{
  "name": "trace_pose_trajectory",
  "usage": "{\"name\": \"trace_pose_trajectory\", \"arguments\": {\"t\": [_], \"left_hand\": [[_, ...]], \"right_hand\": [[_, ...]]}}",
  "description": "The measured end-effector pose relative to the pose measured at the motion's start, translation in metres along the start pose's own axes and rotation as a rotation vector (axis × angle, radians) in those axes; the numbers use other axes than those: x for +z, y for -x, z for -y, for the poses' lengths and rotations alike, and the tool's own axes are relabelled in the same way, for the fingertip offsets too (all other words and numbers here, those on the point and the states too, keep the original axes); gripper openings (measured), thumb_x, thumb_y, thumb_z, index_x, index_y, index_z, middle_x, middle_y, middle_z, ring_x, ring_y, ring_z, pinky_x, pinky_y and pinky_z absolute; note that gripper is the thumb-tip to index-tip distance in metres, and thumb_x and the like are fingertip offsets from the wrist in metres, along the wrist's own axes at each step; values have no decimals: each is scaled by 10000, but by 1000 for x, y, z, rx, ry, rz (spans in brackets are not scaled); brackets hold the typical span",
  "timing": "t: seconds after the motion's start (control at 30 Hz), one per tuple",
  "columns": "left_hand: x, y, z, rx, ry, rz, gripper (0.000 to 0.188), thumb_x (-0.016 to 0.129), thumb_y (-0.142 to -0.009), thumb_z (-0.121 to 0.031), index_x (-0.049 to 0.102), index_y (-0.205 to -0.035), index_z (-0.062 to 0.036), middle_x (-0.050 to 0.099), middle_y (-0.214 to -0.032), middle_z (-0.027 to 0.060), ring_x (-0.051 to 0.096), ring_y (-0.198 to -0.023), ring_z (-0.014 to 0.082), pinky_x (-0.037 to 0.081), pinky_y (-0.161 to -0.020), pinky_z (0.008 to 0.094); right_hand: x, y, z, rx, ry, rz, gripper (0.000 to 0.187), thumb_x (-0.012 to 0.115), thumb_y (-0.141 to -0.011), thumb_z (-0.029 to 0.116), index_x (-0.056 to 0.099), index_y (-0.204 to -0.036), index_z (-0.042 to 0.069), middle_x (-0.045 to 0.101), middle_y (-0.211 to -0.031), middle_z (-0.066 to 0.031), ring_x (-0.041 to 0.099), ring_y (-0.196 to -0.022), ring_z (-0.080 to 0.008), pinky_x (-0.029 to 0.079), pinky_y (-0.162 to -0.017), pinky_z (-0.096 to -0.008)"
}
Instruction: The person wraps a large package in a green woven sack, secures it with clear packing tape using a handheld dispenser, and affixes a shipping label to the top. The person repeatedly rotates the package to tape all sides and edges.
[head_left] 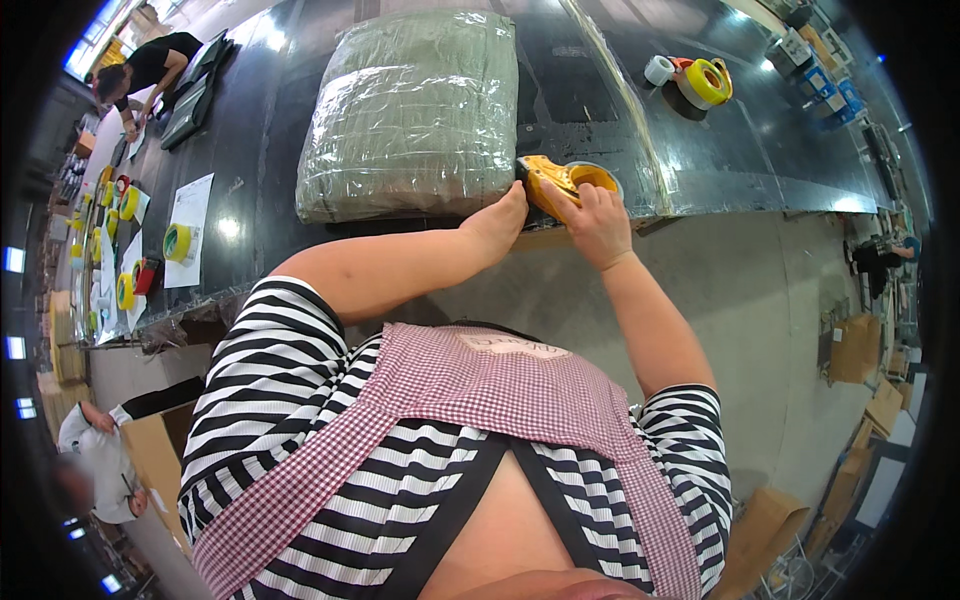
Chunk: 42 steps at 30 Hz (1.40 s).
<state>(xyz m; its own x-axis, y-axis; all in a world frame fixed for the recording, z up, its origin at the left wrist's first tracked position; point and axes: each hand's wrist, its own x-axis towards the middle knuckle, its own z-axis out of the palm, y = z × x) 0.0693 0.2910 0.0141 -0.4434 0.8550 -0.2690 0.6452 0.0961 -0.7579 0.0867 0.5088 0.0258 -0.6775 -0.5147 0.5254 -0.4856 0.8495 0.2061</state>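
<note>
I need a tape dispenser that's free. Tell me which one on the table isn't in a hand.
The yellow tape dispenser at the table's far right, beside a white roll. The orange one is gripped by the right hand.

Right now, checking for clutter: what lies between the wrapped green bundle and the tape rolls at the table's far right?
Head view: only bare dark table between wrapped green bundle and tape rolls.

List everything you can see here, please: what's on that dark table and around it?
Plastic-wrapped bundle: one, grey-green, table centre.
Tape dispenser: one, yellow-orange, at the bundle's right corner.
Tape rolls: two, yellow and white, far right of the table.
Tape rolls: several, yellow, left edge.
Paper sheets: several, white, left side.
Cardboard boxes: several, brown, floor right.
Co-workers: two, far left.
Left hand: pressing the bundle's corner.
Right hand: gripping the tape dispenser.
</note>
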Motion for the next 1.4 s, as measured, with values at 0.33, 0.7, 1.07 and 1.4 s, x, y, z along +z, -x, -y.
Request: {"name": "trace_pose_trajectory", "arguments": {"t": [0.33,0.7,1.07,1.4], "left_hand": [[-35,-17,34,188,130,367,595,497,-942,-453,596,-1348,-29,525,-1415,234,438,-1337,445,252,-1119,659],[21,7,11,-408,461,-668,777,585,-873,-585,440,-1495,-142,343,-1570,176,274,-1459,384,107,-1196,570],[43,101,20,-524,545,-598,980,623,-788,-645,236,-1575,-209,170,-1648,120,64,-1528,368,-1,-1197,626],[112,181,61,-527,617,-492,1033,790,-636,-592,330,-1526,-339,277,-1594,149,221,-1475,397,191,-1177,566]], "right_hand": [[-64,-23,-57,646,57,-59,868,799,-693,149,463,-1466,352,590,-963,-93,632,-875,-300,537,-754,-428],[-93,78,16,686,-428,-166,730,747,-737,21,545,-1424,163,596,-976,-96,595,-877,-277,500,-792,-376],[-108,57,45,662,-513,-176,734,738,-737,-11,530,-1430,113,599,-1019,-103,594,-908,-262,497,-817,-364],[-120,26,77,619,-569,-110,729,734,-728,-27,529,-1419,81,590,-1018,-90,595,-932,-244,492,-856,-355]]}}
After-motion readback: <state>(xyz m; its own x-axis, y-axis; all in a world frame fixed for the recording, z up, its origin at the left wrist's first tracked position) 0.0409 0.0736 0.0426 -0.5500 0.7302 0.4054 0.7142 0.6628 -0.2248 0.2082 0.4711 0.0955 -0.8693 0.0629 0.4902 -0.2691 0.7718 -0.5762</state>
